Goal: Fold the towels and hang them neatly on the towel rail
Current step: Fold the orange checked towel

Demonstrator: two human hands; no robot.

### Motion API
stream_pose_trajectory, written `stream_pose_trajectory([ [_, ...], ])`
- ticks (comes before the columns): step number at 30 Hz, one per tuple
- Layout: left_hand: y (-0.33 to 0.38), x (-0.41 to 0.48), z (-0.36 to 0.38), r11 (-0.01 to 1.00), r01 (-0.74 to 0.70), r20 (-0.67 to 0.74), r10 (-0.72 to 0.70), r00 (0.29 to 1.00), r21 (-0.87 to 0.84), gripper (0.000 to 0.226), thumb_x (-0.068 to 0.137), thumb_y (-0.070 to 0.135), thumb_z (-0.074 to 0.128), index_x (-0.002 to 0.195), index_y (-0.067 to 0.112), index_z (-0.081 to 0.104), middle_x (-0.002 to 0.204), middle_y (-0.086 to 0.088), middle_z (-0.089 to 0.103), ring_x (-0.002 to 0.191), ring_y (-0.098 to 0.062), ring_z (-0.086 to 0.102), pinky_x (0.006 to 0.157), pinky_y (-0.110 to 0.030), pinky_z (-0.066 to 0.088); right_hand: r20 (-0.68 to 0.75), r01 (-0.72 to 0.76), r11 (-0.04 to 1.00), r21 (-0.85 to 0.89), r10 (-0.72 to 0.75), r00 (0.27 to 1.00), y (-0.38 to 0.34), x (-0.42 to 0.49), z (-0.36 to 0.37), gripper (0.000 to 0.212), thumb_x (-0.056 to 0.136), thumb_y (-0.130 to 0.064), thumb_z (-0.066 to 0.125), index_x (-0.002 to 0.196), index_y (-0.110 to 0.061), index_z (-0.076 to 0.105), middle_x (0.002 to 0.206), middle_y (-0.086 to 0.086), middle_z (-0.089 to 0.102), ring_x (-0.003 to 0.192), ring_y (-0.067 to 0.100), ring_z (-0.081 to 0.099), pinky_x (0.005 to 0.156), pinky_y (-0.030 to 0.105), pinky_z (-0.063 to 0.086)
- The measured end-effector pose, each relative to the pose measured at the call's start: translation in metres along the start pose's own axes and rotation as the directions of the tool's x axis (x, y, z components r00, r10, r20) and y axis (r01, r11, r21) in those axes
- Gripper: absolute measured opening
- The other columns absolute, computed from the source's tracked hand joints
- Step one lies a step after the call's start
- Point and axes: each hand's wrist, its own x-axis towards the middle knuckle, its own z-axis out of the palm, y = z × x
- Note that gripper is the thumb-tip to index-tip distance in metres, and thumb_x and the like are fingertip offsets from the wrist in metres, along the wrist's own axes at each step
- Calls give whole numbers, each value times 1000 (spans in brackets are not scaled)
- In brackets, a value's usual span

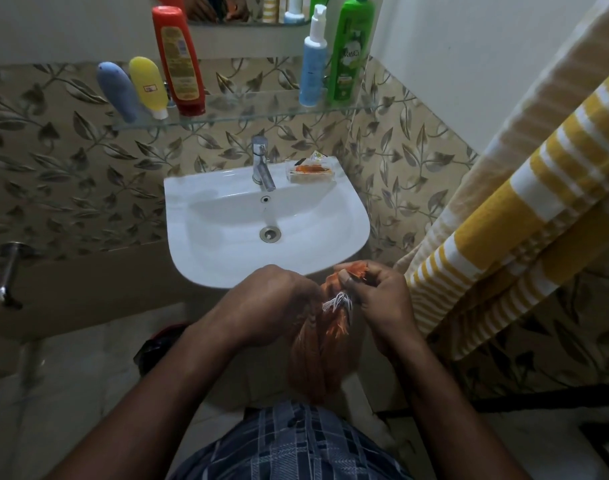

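Orange towel (322, 355) is in play, bunched up and held in front of the body, just below the front lip of the white basin (227, 244). Starting on the far left, a chrome bar (8, 268) juts out from the wall with nothing on it; I can't say whether that is the rail. Moving across, the left hand (272, 299) has its fingers curled in on the top of the cloth, gripping one side of the gathered edge. Between the hands a tuft of white fringe (337, 302) pokes out, so a fringed end sits on top. The right hand (376, 299) pinches orange fringe between thumb and fingers, just beside the left, the two hands almost touching. From that grip the cloth drops as a narrow rope, long axis running from the hands down towards the floor, fringed end up, with the bottom end hidden behind the checked clothing. Over on the right, a yellow-striped towel (525, 209) is already draped in layers along the wall; what carries it is out of view. My read: one towel looks hung, while the orange one is not folded yet and needs spreading, squaring, folding and hanging.
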Motion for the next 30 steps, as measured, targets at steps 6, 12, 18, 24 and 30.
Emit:
stream_pose_trajectory([
  [6,-7,3,0,998,-66,-34,67,997,21,34,91,9,66,114,30,79,108,9,80,97,-17,76,81,-39,60,40,12,1000,24,-12,999,-3,4,3,10,93,3,73,100,0,78,88,17,80,78,22,78,73,29,62],
  [12,-11,4,4,999,-33,-131,37,991,30,28,89,33,53,103,27,76,97,6,75,86,-22,72,72,-42,58,104,43,999,14,-45,994,-3,5,8,13,92,2,74,95,-10,80,90,14,81,84,25,79,78,33,64],
  [18,-14,6,6,987,5,-252,-46,967,-163,15,83,32,66,93,25,76,94,14,67,92,-12,60,81,-32,49,101,35,997,69,-42,994,2,6,12,11,91,3,75,96,-6,77,93,17,80,85,23,77,81,35,62],
  [24,-10,3,27,782,170,-225,-368,902,-599,9,79,28,87,82,25,80,79,10,78,80,-3,73,74,-23,55,229,139,990,-8,-134,964,5,5,5,8,89,-1,79,94,-8,76,91,11,78,86,19,73,80,34,60],
  [30,-9,7,35,814,171,-277,-375,885,-555,17,75,40,77,86,27,81,81,15,78,83,-1,73,76,-24,55,190,178,980,-84,-160,969,12,10,7,6,89,-11,80,95,-11,80,90,6,80,86,24,76,81,42,60],
])
